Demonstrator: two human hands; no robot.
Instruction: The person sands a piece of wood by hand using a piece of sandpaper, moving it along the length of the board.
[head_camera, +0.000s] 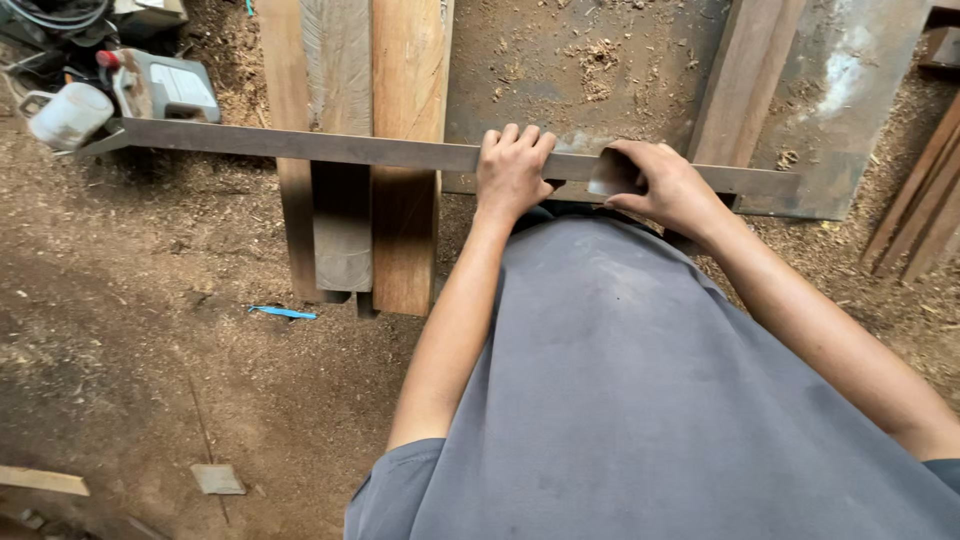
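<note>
Both hands grip one long, flat metal bar (330, 148) that runs nearly level across the view, from the power tools at the far left to the right side. Left hand (512, 172) is closed over the bar from above, its fingers curled across the top edge and the knuckles facing the camera. Right hand (660, 185) is wrapped round the bar just beside the left, thumb and fingers pinching a bent or angled part of the metal (610, 172); the two hands sit near each other without touching. Under the bar, to the left of the hands, lie three wooden planks (345, 200) side by side, pointing away from the person. Another plank (740, 90) leans across a grey metal sheet (590, 60) dusted with sawdust. A white-and-grey power tool (160, 85) rests by the bar's far left end, and a small blue scrap (283, 313) lies on the sawdust-covered floor (130, 330).
</note>
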